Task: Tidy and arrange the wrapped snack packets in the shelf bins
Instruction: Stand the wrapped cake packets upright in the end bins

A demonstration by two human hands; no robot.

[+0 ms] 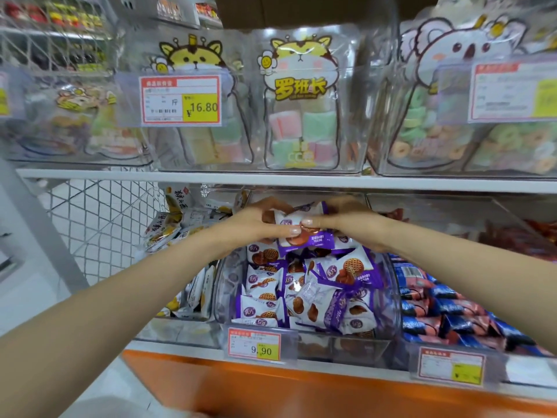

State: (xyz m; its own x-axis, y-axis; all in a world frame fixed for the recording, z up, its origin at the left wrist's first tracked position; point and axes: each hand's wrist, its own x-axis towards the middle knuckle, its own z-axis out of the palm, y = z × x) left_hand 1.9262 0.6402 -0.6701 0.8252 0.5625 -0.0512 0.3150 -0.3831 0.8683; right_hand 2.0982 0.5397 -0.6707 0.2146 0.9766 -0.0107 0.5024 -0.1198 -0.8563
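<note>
We are pinching one purple waffle packet (304, 235) with left hand (259, 221) and right hand (342, 220) over the clear bin (223, 285), whose jumbled heap (319, 292) is suggesting most tidying remains.

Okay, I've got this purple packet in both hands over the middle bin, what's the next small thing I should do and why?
Probably lower the purple packet into the middle bin and lay it flat, label forward. Both the left hand and right hand pinch it above a jumbled pile of matching packets.
</note>
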